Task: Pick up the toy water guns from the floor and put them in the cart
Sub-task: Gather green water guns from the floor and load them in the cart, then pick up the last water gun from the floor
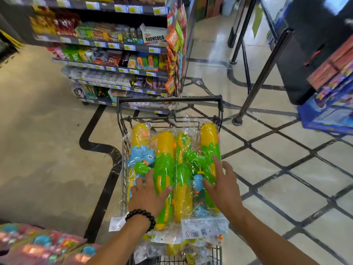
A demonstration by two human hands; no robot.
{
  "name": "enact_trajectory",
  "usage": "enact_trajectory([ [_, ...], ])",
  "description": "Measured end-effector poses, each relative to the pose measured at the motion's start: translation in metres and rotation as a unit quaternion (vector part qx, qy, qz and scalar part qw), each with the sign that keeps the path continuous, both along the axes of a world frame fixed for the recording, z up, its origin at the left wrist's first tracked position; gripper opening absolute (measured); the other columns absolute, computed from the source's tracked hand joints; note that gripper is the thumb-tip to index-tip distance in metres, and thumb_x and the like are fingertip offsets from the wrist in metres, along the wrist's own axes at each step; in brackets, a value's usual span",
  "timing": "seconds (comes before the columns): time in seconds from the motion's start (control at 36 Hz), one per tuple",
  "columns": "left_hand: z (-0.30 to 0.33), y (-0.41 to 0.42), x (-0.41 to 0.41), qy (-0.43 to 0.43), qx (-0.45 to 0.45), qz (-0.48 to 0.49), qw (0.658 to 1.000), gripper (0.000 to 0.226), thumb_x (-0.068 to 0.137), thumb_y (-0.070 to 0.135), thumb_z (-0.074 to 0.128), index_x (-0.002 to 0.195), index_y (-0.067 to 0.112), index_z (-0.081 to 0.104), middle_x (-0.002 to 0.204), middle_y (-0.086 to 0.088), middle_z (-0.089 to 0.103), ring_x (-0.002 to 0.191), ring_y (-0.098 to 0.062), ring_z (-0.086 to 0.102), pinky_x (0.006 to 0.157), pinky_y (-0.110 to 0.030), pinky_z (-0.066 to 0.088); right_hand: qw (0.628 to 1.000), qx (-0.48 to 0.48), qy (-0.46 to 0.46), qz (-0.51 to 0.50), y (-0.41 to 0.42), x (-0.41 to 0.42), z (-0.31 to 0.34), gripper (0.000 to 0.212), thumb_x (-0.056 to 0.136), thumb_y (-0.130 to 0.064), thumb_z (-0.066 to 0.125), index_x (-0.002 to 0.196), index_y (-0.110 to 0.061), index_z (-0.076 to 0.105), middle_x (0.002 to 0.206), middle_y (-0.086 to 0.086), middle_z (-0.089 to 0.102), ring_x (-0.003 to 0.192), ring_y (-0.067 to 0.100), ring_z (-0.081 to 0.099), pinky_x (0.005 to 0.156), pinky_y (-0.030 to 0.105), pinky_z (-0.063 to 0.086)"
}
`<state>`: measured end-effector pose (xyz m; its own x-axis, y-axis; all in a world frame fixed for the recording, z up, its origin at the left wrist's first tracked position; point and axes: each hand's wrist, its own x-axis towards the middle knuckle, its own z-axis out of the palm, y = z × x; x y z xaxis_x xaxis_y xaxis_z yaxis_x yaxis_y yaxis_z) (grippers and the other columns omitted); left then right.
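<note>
While both hands lie spread on the load, the water guns [172,169] sit bagged in clear plastic across the top of the cart [169,99], lengthwise from its far rim to its near rim, side by side and touching. The left hand [149,194], a bead bracelet [141,217] at its wrist, rests flat with fingers straight on the green gun toward the left edge; the right hand [223,186] rests the same way, fingers apart, on the guns at the right edge. Neither hand grips anything. The likely trouble is slipping: the bags look slick and rounded, and the pile seems to ride at or above the wire rim, so an uneven push could slide one gun over the left or right edge to the floor [47,131]. More bagged toys show under the near end, so the stack may be resting on an uneven bed and could tilt when the hands lift. The label flaps hanging past the near rim could catch a sleeve or wrist. Whether any guns remain on the floor cannot be told from this view.
</note>
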<state>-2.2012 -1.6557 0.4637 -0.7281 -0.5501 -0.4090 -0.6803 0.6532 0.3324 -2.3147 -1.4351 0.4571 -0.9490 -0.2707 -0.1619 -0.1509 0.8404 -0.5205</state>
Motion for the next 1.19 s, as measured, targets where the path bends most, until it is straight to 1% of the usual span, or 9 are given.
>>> enact_trajectory([
  [0.11, 0.02, 0.001, 0.006, 0.012, -0.059, -0.064, 0.996, 0.089, 0.089, 0.083, 0.035, 0.16, 0.036, 0.008, 0.158, -0.005, 0.029, 0.143, -0.031, 0.032, 0.11, -0.046, 0.04, 0.998, 0.037, 0.035, 0.046, -0.006, 0.007, 0.021, 0.084, 0.094, -0.05, 0.063, 0.16, -0.043, 0.012, 0.161, 0.012, 0.028, 0.142, 0.035, 0.039, 0.105, 0.052, 0.048],
  [0.28, 0.048, 0.002, 0.024, 0.048, -0.155, -0.147, 0.976, 0.078, 0.095, 0.076, 0.026, 0.159, 0.034, 0.014, 0.154, -0.002, 0.038, 0.14, -0.027, 0.036, 0.108, -0.044, 0.042, 0.986, 0.079, 0.07, 0.131, -0.012, 0.02, 0.057, 0.078, 0.098, -0.049, 0.057, 0.161, -0.038, 0.013, 0.165, 0.009, 0.024, 0.15, 0.03, 0.026, 0.109, 0.047, 0.044],
  [0.44, 0.075, 0.006, 0.053, 0.082, -0.187, -0.161, 0.966, 0.061, 0.093, 0.068, 0.04, 0.14, 0.03, 0.052, 0.134, -0.002, 0.06, 0.124, -0.029, 0.056, 0.094, -0.049, 0.053, 0.968, 0.094, 0.085, 0.217, -0.014, 0.029, 0.092, 0.068, 0.099, -0.045, 0.054, 0.16, -0.03, 0.028, 0.164, 0.004, 0.028, 0.146, 0.03, 0.031, 0.115, 0.044, 0.04],
  [0.56, 0.098, 0.018, 0.076, 0.104, -0.212, -0.134, 0.962, 0.053, 0.094, 0.061, 0.05, 0.137, 0.031, 0.054, 0.135, 0.0, 0.059, 0.125, -0.027, 0.054, 0.093, -0.048, 0.051, 0.95, 0.097, 0.101, 0.278, -0.013, 0.032, 0.113, 0.067, 0.099, -0.043, 0.054, 0.16, -0.033, 0.026, 0.163, 0.001, 0.031, 0.144, 0.028, 0.034, 0.11, 0.043, 0.044],
  [0.64, 0.119, 0.034, 0.096, 0.081, -0.219, -0.096, 0.968, 0.056, 0.099, 0.059, 0.041, 0.149, 0.033, 0.04, 0.149, 0.001, 0.046, 0.134, -0.025, 0.045, 0.103, -0.047, 0.044, 0.933, 0.104, 0.114, 0.326, -0.008, 0.035, 0.126, 0.067, 0.1, -0.043, 0.052, 0.16, -0.03, 0.026, 0.161, 0.002, 0.033, 0.143, 0.029, 0.036, 0.108, 0.041, 0.045],
  [0.72, 0.131, 0.056, 0.122, 0.066, -0.224, -0.051, 0.971, 0.06, 0.1, 0.058, 0.036, 0.152, 0.031, 0.033, 0.149, 0.001, 0.042, 0.132, -0.026, 0.044, 0.1, -0.045, 0.047, 0.92, 0.102, 0.112, 0.361, 0.004, 0.043, 0.131, 0.066, 0.1, -0.044, 0.052, 0.16, -0.028, 0.028, 0.16, 0.004, 0.035, 0.142, 0.031, 0.039, 0.108, 0.041, 0.045],
  [0.83, 0.138, 0.091, 0.161, 0.062, -0.226, 0.005, 0.972, 0.064, 0.094, 0.064, 0.022, 0.147, 0.032, 0.038, 0.137, 0.002, 0.048, 0.126, -0.024, 0.047, 0.092, -0.041, 0.05, 0.904, 0.101, 0.09, 0.407, 0.021, 0.058, 0.128, 0.065, 0.1, -0.042, 0.053, 0.158, -0.027, 0.031, 0.159, 0.004, 0.035, 0.142, 0.03, 0.038, 0.108, 0.042, 0.045],
  [0.94, 0.137, 0.115, 0.203, 0.06, -0.213, 0.059, 0.973, 0.057, 0.096, 0.063, 0.039, 0.146, 0.035, 0.038, 0.135, 0.005, 0.049, 0.123, -0.024, 0.051, 0.095, -0.043, 0.05, 0.889, 0.104, 0.079, 0.438, 0.028, 0.077, 0.129, 0.061, 0.099, -0.044, 0.052, 0.155, -0.031, 0.033, 0.157, 0.001, 0.036, 0.14, 0.03, 0.037, 0.102, 0.043, 0.049],
  [1.19, 0.172, 0.15, 0.307, 0.036, -0.243, 0.132, 0.96, 0.048, 0.094, 0.056, 0.04, 0.135, 0.031, 0.048, 0.132, 0.004, 0.053, 0.118, -0.026, 0.053, 0.093, -0.042, 0.049, 0.851, 0.092, 0.09, 0.51, 0.017, 0.152, 0.148, 0.06, 0.1, -0.042, 0.052, 0.156, -0.028, 0.034, 0.156, 0.002, 0.037, 0.137, 0.029, 0.041, 0.099, 0.041, 0.049],
])
